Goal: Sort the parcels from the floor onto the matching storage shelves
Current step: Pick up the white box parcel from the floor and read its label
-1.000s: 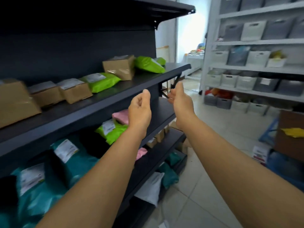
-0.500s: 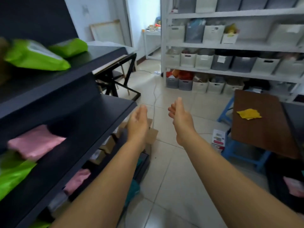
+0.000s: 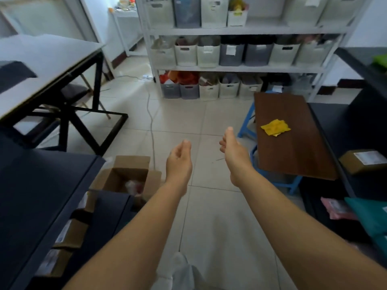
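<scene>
Since the earlier frames the view has swung right, away from the dark shelving with green and tan parcels, so the open tile floor (image 3: 209, 206) now fills the middle. Left hand (image 3: 179, 162) and right hand (image 3: 233, 155) both out front, palms facing each other, fingers loose and slightly curled, holding nothing. Parcels in sight: small brown box (image 3: 363, 161) on the dark shelf at right, teal mailer (image 3: 370, 214) and pink mailer (image 3: 337, 208) lower right, brown boxes (image 3: 71, 235) on the lower left shelf. Open cardboard carton (image 3: 127, 176) sits on the floor by the left shelf end; contents blurred. No loose floor parcel is clearly visible here. Risks: tripping on the white cable (image 3: 151, 122) running across the tiles, clipping the wooden board (image 3: 291, 135) resting on the blue stool (image 3: 247, 122), or misreading blurred labels and shelving the wrong colour.
</scene>
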Tool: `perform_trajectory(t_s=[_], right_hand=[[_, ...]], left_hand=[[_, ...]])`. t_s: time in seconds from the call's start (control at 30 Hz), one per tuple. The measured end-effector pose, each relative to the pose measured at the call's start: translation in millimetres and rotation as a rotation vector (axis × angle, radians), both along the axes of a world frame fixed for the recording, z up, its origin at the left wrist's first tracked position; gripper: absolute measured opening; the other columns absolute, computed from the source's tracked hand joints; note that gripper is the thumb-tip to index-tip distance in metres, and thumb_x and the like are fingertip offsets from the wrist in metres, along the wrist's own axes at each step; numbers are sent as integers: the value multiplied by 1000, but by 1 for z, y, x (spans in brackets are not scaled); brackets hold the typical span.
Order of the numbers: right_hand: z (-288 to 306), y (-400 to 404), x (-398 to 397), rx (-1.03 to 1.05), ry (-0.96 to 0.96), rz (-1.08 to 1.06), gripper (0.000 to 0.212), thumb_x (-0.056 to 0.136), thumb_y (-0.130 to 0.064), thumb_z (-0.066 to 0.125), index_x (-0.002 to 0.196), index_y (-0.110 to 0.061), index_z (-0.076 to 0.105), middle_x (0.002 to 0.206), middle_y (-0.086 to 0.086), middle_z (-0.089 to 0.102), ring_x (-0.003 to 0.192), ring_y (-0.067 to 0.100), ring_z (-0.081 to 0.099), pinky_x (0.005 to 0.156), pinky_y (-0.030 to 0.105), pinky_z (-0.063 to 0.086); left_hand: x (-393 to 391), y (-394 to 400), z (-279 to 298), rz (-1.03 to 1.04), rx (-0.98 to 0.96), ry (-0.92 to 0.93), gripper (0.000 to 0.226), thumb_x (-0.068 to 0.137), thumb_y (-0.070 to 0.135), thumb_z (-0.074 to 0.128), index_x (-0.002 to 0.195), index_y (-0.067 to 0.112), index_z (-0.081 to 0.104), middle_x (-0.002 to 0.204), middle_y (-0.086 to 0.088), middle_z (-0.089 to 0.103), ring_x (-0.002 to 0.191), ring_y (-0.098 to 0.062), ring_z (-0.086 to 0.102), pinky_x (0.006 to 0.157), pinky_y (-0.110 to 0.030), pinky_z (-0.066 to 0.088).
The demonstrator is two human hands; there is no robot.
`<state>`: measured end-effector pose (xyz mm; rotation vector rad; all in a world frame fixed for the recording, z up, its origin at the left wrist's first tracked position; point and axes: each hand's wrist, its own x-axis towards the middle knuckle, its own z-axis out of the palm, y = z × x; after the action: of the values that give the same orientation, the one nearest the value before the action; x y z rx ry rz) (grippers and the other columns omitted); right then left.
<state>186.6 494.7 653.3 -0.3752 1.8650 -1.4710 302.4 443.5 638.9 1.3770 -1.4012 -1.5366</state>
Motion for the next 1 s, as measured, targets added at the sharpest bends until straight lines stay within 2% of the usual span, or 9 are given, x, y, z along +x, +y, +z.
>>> perform_trajectory(t_s=[0.17,0.27,0.33,0.43,0.5,0.63,0.73,0.83,1.0], right_hand=[[-12,-64,-48,33,33,-68,67,95,-62,30,142,-17,48,146,4,52,130,24,48,97,38,35],[-27,-99,-71,64,45,-111,63,96,-59,32,132,-12,55,134,8,57,122,25,51,96,38,38],[-41,-119,-87,80,52,-128,59,96,-58,33,123,-12,57,122,6,56,111,22,51,90,36,38],[-66,-144,-117,122,42,-154,63,96,-59,31,135,-14,54,128,5,56,112,20,50,87,34,36],[-86,-159,-141,163,37,-182,62,96,-58,30,133,-15,55,123,6,57,104,19,51,77,31,37],[-126,-189,-192,208,-39,-233,60,97,-56,29,129,-14,56,115,4,59,101,20,53,72,33,36],[-156,-212,-231,241,-91,-260,45,97,-51,31,96,-17,60,83,-2,56,74,11,50,57,29,34],[-191,-234,-266,288,-78,-252,38,97,-47,31,71,-24,47,72,-2,47,64,12,44,53,31,33],[-272,-262,-308,347,-60,-232,38,95,-47,34,90,-19,60,93,7,60,82,21,56,66,34,44]], left_hand=[[-45,-84,-12,-57,17,-9,52,97,53,41,132,18,56,123,1,61,119,-18,55,101,-35,44],[-74,-131,-24,-111,39,-32,27,97,52,42,95,28,56,91,13,56,103,-14,55,89,-32,46],[-95,-154,-35,-143,66,-34,28,96,51,43,80,29,51,85,13,53,97,-15,54,88,-34,44],[-133,-178,-59,-203,114,-53,33,96,51,43,70,30,45,77,10,49,86,-14,49,73,-29,41],[-160,-192,-78,-235,148,-84,31,95,54,41,73,32,45,79,11,49,85,-13,50,73,-27,42],[-214,-225,-121,-270,221,-134,34,96,56,40,95,25,56,98,7,58,106,-17,57,100,-38,44],[-254,-246,-149,-279,250,-161,42,96,54,40,114,21,58,114,3,57,113,-16,56,106,-41,42],[-289,-266,-183,-283,271,-191,54,98,52,38,135,15,52,120,3,56,113,-15,55,105,-39,42],[-328,-299,-259,-346,283,-250,51,97,54,36,131,19,53,114,3,57,113,-18,56,107,-45,42]])
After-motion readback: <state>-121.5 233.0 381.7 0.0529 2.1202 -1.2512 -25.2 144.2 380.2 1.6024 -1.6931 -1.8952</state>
